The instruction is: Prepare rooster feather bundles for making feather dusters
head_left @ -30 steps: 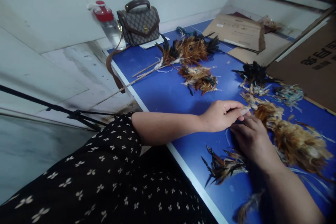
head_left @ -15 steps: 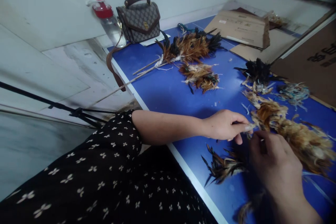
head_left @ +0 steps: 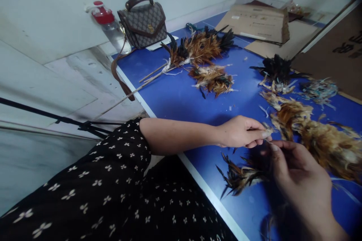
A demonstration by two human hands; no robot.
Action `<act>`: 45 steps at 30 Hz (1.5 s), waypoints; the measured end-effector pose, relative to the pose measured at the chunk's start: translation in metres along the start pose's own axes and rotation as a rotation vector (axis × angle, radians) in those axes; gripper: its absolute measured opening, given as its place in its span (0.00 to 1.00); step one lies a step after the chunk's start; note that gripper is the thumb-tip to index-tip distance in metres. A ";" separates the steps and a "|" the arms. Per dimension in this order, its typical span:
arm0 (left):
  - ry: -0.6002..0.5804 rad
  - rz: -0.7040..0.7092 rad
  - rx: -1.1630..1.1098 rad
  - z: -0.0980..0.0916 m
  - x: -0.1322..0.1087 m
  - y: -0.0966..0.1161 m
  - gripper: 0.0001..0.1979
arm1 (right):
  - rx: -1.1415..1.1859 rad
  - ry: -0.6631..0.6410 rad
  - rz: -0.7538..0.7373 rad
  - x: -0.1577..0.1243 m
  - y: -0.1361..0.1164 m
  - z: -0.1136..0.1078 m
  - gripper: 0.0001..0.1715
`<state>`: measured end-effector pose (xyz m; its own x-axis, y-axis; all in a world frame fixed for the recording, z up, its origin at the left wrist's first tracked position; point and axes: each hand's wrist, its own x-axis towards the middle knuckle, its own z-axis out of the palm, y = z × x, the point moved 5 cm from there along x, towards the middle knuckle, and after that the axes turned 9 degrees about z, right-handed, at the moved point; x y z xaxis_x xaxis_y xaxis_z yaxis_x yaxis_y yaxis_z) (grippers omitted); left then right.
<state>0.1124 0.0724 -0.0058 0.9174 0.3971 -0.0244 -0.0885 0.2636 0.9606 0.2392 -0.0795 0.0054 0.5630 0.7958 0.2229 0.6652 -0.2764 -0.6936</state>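
Note:
Over the blue table, my left hand (head_left: pixel 241 131) is closed in a pinch on a small feather (head_left: pixel 267 127), whose pale tip shows past the thumb. My right hand (head_left: pixel 302 175) faces it, thumb and forefinger closed on the end of a thin pale strand (head_left: pixel 268 141) that runs between the two hands. Whether the strand is a quill or a thread I cannot tell. Below the hands lies a bunch of dark feathers (head_left: pixel 240 175). A large heap of tan and brown feathers (head_left: pixel 322 141) lies just beyond my right hand.
Feather bunches on sticks (head_left: pixel 198 49) lie at the back, with a brown feather bunch (head_left: pixel 213 79) in front. Black feathers (head_left: pixel 277 69) and tangled pale-blue strands (head_left: pixel 319 91) are at right. A handbag (head_left: pixel 144 22), bottle (head_left: pixel 111 30) and cardboard (head_left: pixel 254 22) stand or lie along the walls.
My right hand has turned so that its thumb faces up, its fingertips now pinching the strand beside my left hand. My left fingers have closed in more tightly. The view has shifted slightly.

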 end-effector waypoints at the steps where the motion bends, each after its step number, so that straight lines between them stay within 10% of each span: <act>1: -0.013 0.006 0.024 0.000 0.000 0.000 0.20 | 0.041 -0.032 0.027 0.000 0.000 0.000 0.20; 10: -0.090 -0.139 0.099 0.002 -0.005 0.001 0.19 | 0.030 0.019 0.086 -0.002 0.010 -0.010 0.18; 19: -0.300 -0.093 0.418 0.004 -0.002 -0.001 0.13 | -0.231 0.039 -0.443 -0.008 -0.022 -0.016 0.05; 25: -0.555 -0.007 0.461 0.016 -0.007 0.011 0.18 | -0.170 -0.008 -0.457 -0.005 -0.024 -0.012 0.04; 32: -0.294 -0.103 0.044 0.012 -0.003 -0.007 0.10 | -0.091 0.122 -0.204 -0.006 -0.005 -0.016 0.07; 38: -0.162 -0.137 0.228 0.005 -0.005 -0.008 0.19 | -0.159 0.055 -0.404 -0.012 -0.027 -0.008 0.06; 45: -0.380 -0.003 0.590 0.004 -0.001 0.007 0.13 | -0.224 -0.068 -0.524 -0.012 -0.025 -0.004 0.05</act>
<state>0.1122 0.0700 0.0026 0.9989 0.0339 -0.0321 0.0408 -0.2999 0.9531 0.2181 -0.0848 0.0228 0.1023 0.8880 0.4484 0.9388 0.0629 -0.3387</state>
